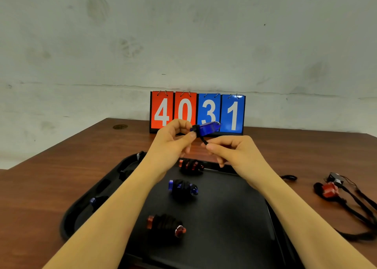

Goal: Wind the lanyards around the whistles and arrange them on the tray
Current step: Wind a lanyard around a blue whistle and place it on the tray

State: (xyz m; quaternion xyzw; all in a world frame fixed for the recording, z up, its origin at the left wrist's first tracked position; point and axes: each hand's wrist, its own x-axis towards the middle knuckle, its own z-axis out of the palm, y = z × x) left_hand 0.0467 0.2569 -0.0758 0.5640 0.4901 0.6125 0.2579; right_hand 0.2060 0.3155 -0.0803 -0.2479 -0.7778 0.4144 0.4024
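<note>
The blue whistle point(207, 128) is held up in the air above the far edge of the tray point(234, 217), with the first turn or so of its black lanyard point(204, 140) wrapped at the end nearest the left hand point(173, 142). That hand's grip is closed on the whistle's wrapped end, thumb and curled fingers pinching it so the rest of the body sticks out to the right. Just below and to the right of that grip, the right hand point(230, 152) pinches the lanyard between thumb and forefinger, a short taut stretch running up to the whistle. The whistle looks like light, hard, smooth plastic, likely to twist in the fingers, so holding it by one end and leaving the middle free for the cord seems sound; the lanyard is soft and limp and probably needs steady tension or the turns will slacken. Beneath the hands, three wound whistles lie on the tray in a rough line toward the person: a red one point(190, 165), a blue one point(183, 187) and a nearer red one point(166, 226). Well off to the right of the grip, on the wooden worktop point(40, 187), a red whistle with a loose lanyard point(329, 189) waits unwound. Behind the hands stands a flip scoreboard point(196, 111).
</note>
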